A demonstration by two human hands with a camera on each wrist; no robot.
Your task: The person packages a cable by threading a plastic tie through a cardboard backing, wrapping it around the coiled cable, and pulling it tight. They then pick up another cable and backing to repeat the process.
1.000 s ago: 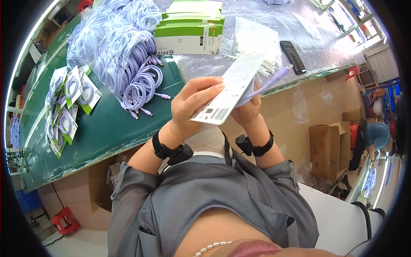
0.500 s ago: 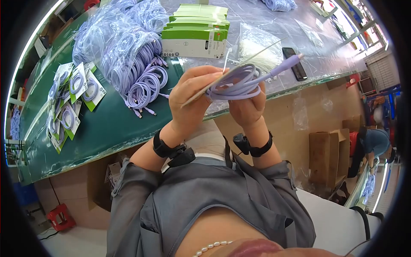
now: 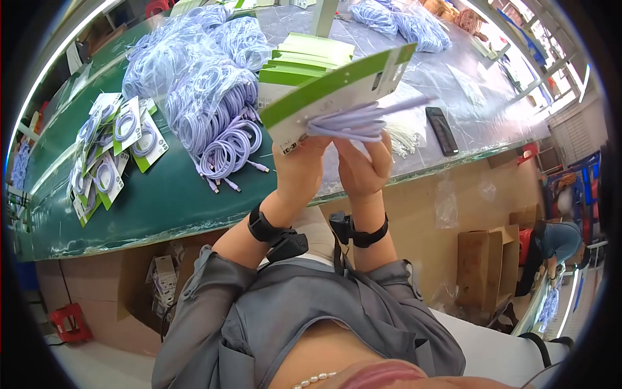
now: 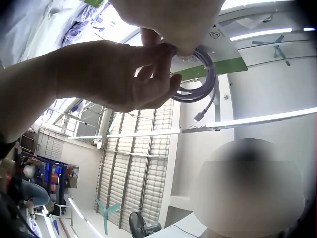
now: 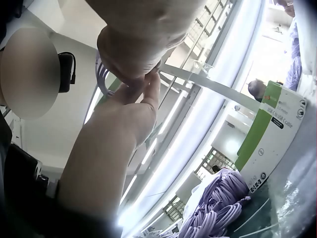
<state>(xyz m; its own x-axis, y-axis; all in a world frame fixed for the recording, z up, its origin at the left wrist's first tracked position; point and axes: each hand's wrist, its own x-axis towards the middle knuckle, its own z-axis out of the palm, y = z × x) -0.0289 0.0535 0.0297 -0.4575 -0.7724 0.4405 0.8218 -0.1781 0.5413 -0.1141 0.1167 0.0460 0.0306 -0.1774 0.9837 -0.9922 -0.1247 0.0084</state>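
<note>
In the head view a white card with a green band point(image 3: 337, 87) is held up and tilted over the table's near edge. A coiled lilac cable point(image 3: 346, 126) lies against its face, one end sticking out to the right. My left hand point(image 3: 299, 172) grips the card's lower left part from below. Close beside it, my right hand point(image 3: 363, 168) has its fingers curled at the underside of the coil. The left wrist view shows the right hand's thumb and fingertips point(image 4: 171, 49) pinching at the coil's edge, where both hands meet. Part of the grip is hidden behind the hands.
Behind the card stands a stack of green and white cards point(image 3: 285, 71). Left of it are a plastic bag of lilac cables point(image 3: 194, 78) and several carded cables point(image 3: 126, 126). White ties point(image 3: 405, 141) and a black phone point(image 3: 442, 131) lie right. A cardboard box point(image 3: 476, 269) stands on the floor.
The card has turned from showing its printed back, through edge-on, to showing its green-banded face and the coil. It has risen, and the right hand has moved left, closer to the left hand.
</note>
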